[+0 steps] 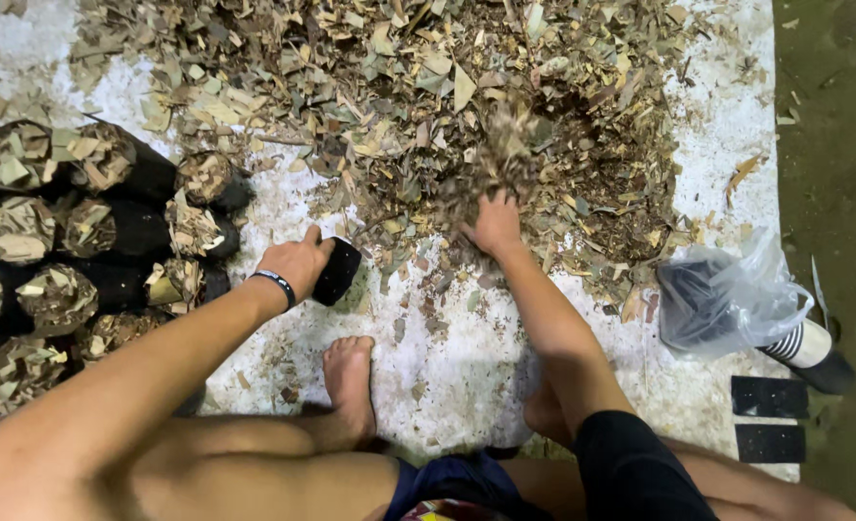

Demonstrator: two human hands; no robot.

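Left hand (298, 262) grip: fingers wrapped round the mouth of a small black bag (337, 271), held just left of frame centre, bag tilted with its opening toward the leaf pile (467, 106). Black wristband (276, 284) on that wrist. Right hand (496, 224) grip: palm down, fingers buried in the near edge of the pile at frame centre; cannot tell whether it is clenched on litter or spread loose, the fingertips are hidden and the chips above them are blurred.

Head view, rest: pile of dry chopped leaves and bark, tan and brown, fills the upper middle of the frame, spread on a white sheet (467, 376) laid on the ground. Left edge: stack of filled black bags (71, 241), lying on their sides, open ends packed with the same leaf litter, just left of the left hand. Right side, mid-height: clear plastic bag (727, 299) with dark contents, a dark roll with a white striped end (809, 349) touching it at lower right. Two flat black rectangles (769, 420) just below that, on the sheet's edge. Bottom centre: bare foot (349, 381) on the sheet between the two forearms, dark shorts at the bottom edge. Dark bare ground at far right.
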